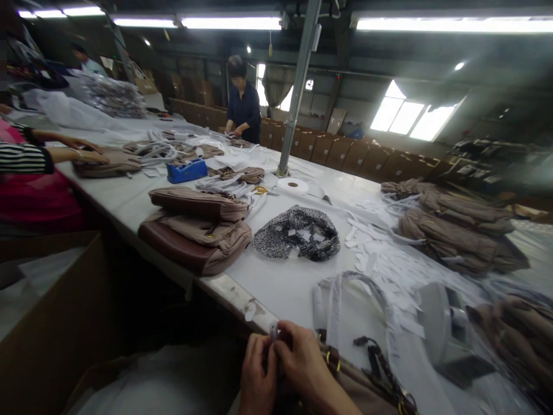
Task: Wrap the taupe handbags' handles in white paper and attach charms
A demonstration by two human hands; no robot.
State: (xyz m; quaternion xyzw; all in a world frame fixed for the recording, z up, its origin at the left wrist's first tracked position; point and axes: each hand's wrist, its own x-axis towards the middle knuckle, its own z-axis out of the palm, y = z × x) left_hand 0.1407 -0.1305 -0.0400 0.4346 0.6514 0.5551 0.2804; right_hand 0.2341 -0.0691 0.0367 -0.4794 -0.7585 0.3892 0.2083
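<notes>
At the table's near edge, my left hand [258,372] and my right hand [302,354] meet with fingers closed. My right thumb and forefinger pinch a small pale grey piece [273,330], too small to name. The curled fingers of my left hand press beside it, and what they hold is hidden. Partly beneath my right forearm lies a taupe handbag [360,383] with brass-coloured fittings. Its handles [375,286] are wrapped in white and arch up over the table. A dark strap with metal clips [378,360] rests on the bag.
Stacked brown bags [194,236] stand left, near a black-and-white patterned cloth [298,233] holding small white tags. White paper strips [384,265], a grey dispenser [451,334] and more bags [462,230] lie right. A blue tape dispenser [187,171] stands farther back. Open cartons [82,282] flank the table; co-workers handle bags.
</notes>
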